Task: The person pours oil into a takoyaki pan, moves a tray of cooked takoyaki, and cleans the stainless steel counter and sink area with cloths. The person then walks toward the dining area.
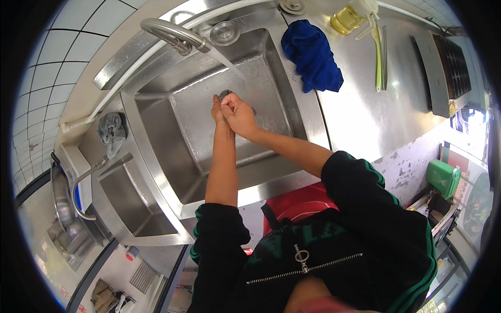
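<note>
head view looks down on a large square stainless steel sink basin (156,112) with both bare forearms reaching into it from the lower edge. the left hand (218,110) and the right hand (239,115) meet over the middle of the basin, pressed against each other and closed together around a small dark grey scrubbing pad (226,94), of which only a bit shows above the knuckles. the fingers of both hands are curled shut on it; how much of the pad lies inside the grip cannot be told. a curved steel faucet (172,34) reaches over the back rim, and a thin stream of water (227,60) slants from its spout down toward the hands. a round steel drain plug (225,32) lies on the ledge just behind the basin. a crumpled blue cloth (312,55) hangs over the right rim of the sink, partly on the steel counter (365,115). farther back on the counter stands a clear bottle of yellow liquid (346,18), with a pale green utensil (378,57) beside it. a grey rag (111,133) sits on the ledge left of the basin, near a smaller second steel basin (128,201).
</note>
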{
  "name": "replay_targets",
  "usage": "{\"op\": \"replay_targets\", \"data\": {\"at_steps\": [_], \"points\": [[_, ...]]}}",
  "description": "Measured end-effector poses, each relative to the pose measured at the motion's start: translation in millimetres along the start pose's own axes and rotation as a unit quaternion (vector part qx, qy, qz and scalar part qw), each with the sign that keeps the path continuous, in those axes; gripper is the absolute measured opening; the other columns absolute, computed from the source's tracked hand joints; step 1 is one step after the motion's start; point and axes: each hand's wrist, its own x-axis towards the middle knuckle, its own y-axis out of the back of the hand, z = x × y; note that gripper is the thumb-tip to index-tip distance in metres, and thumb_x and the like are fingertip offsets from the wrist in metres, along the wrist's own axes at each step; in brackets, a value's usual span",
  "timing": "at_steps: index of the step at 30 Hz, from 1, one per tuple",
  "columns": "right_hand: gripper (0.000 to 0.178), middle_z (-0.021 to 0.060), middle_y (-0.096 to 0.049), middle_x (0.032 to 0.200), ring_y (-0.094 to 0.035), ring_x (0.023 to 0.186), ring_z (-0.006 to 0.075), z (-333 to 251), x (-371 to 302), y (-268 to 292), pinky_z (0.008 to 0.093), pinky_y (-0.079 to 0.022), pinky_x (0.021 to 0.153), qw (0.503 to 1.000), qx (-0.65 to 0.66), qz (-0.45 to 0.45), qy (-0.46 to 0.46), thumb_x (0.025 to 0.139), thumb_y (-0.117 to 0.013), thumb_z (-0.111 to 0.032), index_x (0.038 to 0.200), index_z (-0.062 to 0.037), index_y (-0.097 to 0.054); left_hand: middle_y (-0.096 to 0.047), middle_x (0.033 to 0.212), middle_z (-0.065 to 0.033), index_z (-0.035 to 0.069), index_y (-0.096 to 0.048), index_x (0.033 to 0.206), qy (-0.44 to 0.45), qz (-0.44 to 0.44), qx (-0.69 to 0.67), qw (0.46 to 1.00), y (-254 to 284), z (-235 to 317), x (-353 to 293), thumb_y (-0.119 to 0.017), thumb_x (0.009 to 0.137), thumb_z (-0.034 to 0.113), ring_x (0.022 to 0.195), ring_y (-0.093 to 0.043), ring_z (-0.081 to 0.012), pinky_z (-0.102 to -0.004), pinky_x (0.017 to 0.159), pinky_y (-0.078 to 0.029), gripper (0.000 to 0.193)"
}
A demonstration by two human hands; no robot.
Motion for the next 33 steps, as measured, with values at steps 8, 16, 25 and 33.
{"op": "replay_targets", "data": {"at_steps": [8,16,25,33], "points": [[0.027,0.0096,-0.062,0.095,-0.058,0.090,0.0233,41.4,85.7,28.0,0.0357,-0.044,0.080,0.976,0.094,0.026,-0.194,0.077,-0.066,-0.028,0.096,-0.0092,-0.063,-0.059,0.105,-0.0075,0.004,-0.055,0.107,0.058,-0.035,0.011,0.998,-30.0,36.5,-25.6,-0.044,0.091,0.036,0.094,-0.057,-0.0252,-0.0402,0.085,-0.046,0.037],[0.037,0.0030,-0.053,0.119,-0.043,0.114,0.0187,17.0,72.2,76.1,0.0303,-0.031,0.096,0.934,0.168,-0.146,-0.279,0.083,-0.052,-0.009,0.120,-0.0144,-0.053,-0.060,0.102,-0.0094,0.000,-0.054,0.111,-0.046,-0.165,0.179,0.969,-64.2,85.8,-46.1,-0.065,0.079,0.012,0.091,-0.059,-0.0198,-0.0332,0.082,-0.048,0.036],[0.032,-0.0013,-0.058,0.087,-0.051,0.078,0.0061,-17.1,85.8,87.3,0.0197,-0.039,0.071,0.952,0.091,-0.284,-0.074,0.085,-0.055,-0.014,0.116,-0.0064,-0.053,-0.058,0.106,-0.0090,0.000,-0.051,0.116,-0.083,-0.107,0.265,0.955,-87.4,112.2,-23.9,-0.064,0.081,0.018,0.094,-0.056,-0.0172,-0.0307,0.082,-0.046,0.042],[0.008,-0.0089,-0.041,0.065,-0.042,0.056,0.0034,-1.5,82.4,95.8,0.0198,-0.033,0.048,0.829,0.410,-0.288,-0.248,0.090,-0.051,-0.019,0.085,-0.0150,-0.046,-0.042,0.129,-0.0093,0.011,-0.038,0.131,-0.101,0.031,0.280,0.954,-8.0,79.3,-1.9,-0.056,0.084,0.032,0.116,-0.040,-0.0273,-0.0474,0.092,-0.035,0.055]]}}
